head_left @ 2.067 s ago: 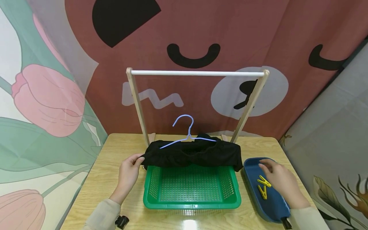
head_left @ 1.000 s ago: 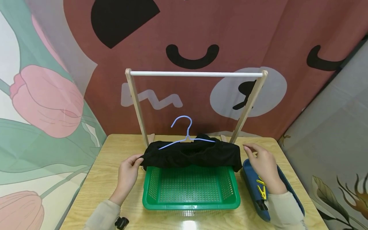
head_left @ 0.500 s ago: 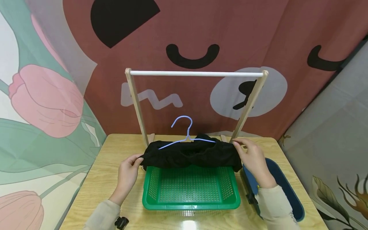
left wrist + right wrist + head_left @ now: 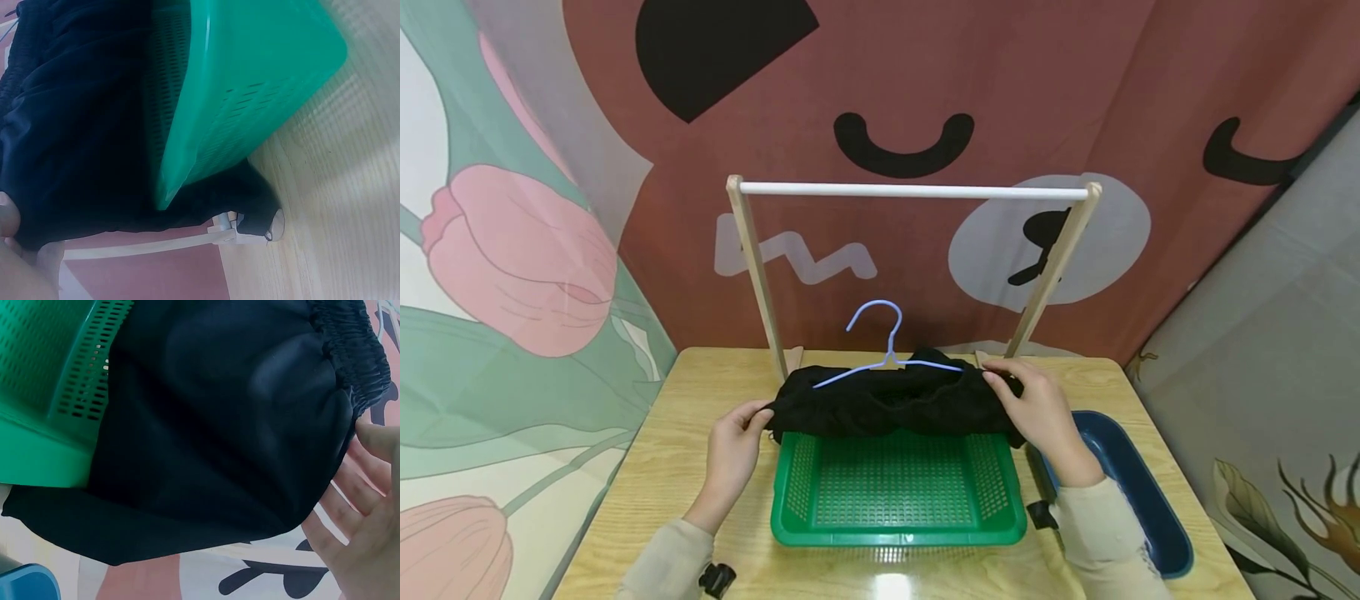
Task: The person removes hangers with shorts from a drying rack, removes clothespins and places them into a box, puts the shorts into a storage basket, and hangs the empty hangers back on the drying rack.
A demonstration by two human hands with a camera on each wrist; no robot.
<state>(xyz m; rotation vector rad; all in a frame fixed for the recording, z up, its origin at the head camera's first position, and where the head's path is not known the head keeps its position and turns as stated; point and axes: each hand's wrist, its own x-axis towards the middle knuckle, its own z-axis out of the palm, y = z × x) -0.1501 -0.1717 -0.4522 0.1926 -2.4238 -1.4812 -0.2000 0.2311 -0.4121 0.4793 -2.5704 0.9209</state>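
Observation:
Black elastic-waist shorts [image 4: 880, 408] lie across the back of the green basket [image 4: 898, 537], with a light blue hanger [image 4: 891, 337] at their waistband, hook upward. At the shorts' left end my left hand [image 4: 733, 450] pinches the cloth between thumb and fingers. My right hand [image 4: 1041, 412] is at the opposite end, thumb and fingers on the edge of the cloth. In the right wrist view the thumb of the right hand [image 4: 369, 519] meets the gathered waistband's corner, with the other fingers behind the fabric. The hanger's lower parts are hidden by the shorts.
Behind the basket stands a wooden rack with a white rail [image 4: 913, 191]. A dark blue tray [image 4: 1150, 500] sits at the right, partly covered by my right forearm. The printed curtain [image 4: 910, 275] hangs close behind the table [image 4: 700, 375].
My right hand has left the blue tray, moving left and away from me to the shorts' right end. The yellow clothespins are now hidden by the arm. My left hand keeps its place.

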